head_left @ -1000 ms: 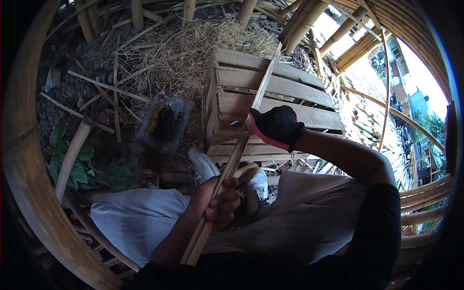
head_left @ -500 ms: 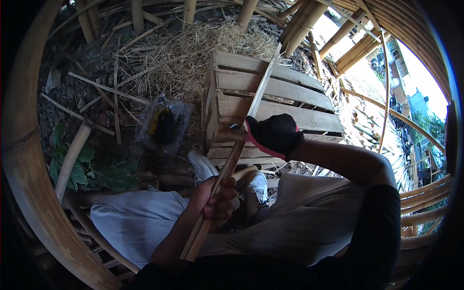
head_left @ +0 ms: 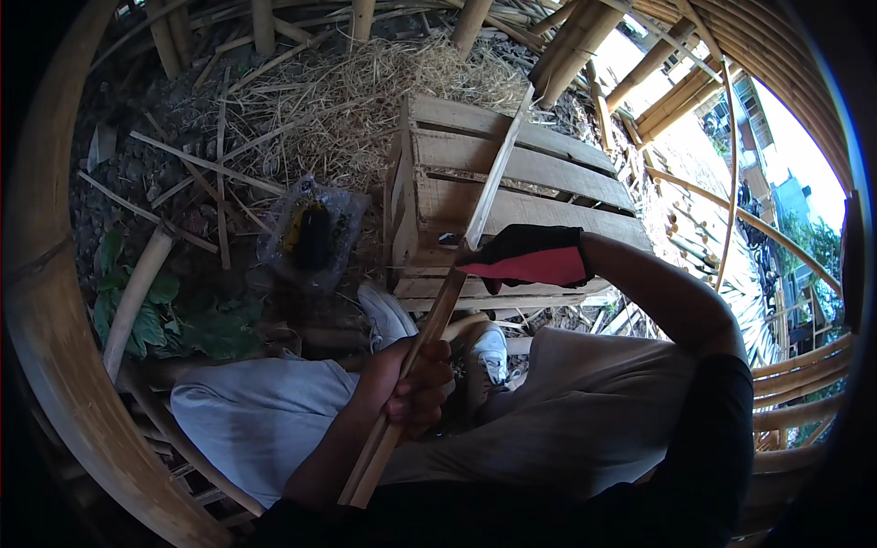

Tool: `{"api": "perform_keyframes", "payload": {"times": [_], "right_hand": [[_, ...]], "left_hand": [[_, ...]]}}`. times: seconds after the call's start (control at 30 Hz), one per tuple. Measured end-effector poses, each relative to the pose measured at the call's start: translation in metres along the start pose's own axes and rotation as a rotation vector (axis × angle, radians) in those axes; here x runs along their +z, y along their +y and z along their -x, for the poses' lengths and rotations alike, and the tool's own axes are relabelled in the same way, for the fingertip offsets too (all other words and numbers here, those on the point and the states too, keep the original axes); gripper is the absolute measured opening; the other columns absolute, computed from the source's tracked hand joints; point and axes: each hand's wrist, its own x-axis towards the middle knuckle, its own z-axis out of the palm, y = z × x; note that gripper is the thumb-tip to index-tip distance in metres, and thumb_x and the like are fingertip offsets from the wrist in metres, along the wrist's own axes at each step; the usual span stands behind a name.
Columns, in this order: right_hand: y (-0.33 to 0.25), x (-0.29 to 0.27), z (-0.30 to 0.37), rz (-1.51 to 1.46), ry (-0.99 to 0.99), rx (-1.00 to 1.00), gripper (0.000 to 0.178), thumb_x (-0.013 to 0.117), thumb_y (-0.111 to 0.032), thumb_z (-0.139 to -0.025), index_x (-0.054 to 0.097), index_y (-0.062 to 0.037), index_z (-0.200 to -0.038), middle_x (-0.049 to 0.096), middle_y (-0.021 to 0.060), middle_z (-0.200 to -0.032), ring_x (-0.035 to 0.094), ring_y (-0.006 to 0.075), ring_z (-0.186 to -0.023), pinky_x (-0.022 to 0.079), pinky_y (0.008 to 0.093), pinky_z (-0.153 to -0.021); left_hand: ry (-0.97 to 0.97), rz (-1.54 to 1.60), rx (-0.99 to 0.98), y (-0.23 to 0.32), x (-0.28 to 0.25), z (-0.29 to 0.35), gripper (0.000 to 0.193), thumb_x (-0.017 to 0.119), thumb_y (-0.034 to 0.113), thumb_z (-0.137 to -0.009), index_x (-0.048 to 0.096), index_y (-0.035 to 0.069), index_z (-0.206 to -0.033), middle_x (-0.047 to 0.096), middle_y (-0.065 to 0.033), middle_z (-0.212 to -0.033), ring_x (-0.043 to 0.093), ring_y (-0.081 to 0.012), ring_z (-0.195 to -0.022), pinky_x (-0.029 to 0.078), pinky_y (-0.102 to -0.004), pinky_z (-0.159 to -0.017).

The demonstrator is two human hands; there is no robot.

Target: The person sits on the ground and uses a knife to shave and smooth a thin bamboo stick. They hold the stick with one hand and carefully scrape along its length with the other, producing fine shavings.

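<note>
A long, pale bamboo strip (head_left: 500,172) slants from near my lap up across a slatted wooden crate (head_left: 562,219). My left hand (head_left: 416,385), bare, is wrapped round its lower part between my knees. Farther up, my right hand (head_left: 534,257), in a black and red glove, is closed on the strip at the crate's near edge. Just left of the gloved fingers shows a small shiny piece (head_left: 449,239), too small to name. The strip's far end reaches past the crate's back edge, and its near end lies above my lap.
Dry straw shavings (head_left: 365,100) are heaped behind the crate. To its left lies a clear plastic bag (head_left: 315,233) with a black and yellow thing in it. Loose bamboo strips (head_left: 206,164) and green leaves (head_left: 219,329) litter the ground. A thick bamboo pole (head_left: 82,365) curves along the left.
My right hand has turned over, so more of the glove's red side shows, and has shifted slightly toward me. The strip has slid a little toward my lap. My left hand keeps its grip.
</note>
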Motion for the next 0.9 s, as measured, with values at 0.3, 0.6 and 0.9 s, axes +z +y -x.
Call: {"api": "perform_keyframes", "payload": {"times": [0.3, 0.6, 0.9], "right_hand": [[0.011, -0.005, 0.001, -0.03, 0.078, -0.105, 0.052, 0.056, -0.057, -0.097, 0.076, -0.0098, -0.106, 0.071, 0.001, -0.088, 0.054, 0.0094, -0.072, 0.046, 0.0287, -0.068], [0.012, -0.003, 0.004, 0.241, 0.165, -0.114, 0.058, 0.059, -0.062, -0.093, 0.074, -0.0075, -0.106, 0.072, 0.0163, -0.097, 0.067, 0.0317, -0.089, 0.051, 0.0401, -0.085], [0.03, -0.026, -0.007, 0.56, 0.589, 0.188, 0.071, 0.051, -0.077, -0.086, 0.076, -0.0112, -0.094, 0.073, 0.0134, -0.093, 0.07, 0.0327, -0.084, 0.054, 0.0424, -0.078]], "left_hand": [[0.061, -0.039, -0.003, 0.0, 0.0, -0.002, 0.031, 0.03, 0.035, -0.108, 0.05, 0.016, -0.092, 0.035, 0.0025, -0.051, 0.032, -0.0096, -0.032, 0.026, -0.0255, -0.029], [0.18, -0.115, 0.028, -0.005, 0.001, -0.007, 0.03, 0.035, 0.038, -0.107, 0.05, 0.018, -0.092, 0.035, 0.0029, -0.05, 0.032, -0.0103, -0.032, 0.027, -0.0264, -0.03], [0.211, -0.182, 0.028, -0.009, 0.003, -0.006, 0.03, 0.034, 0.04, -0.107, 0.05, 0.019, -0.092, 0.034, 0.0044, -0.051, 0.031, -0.0097, -0.033, 0.026, -0.0271, -0.03]]}}
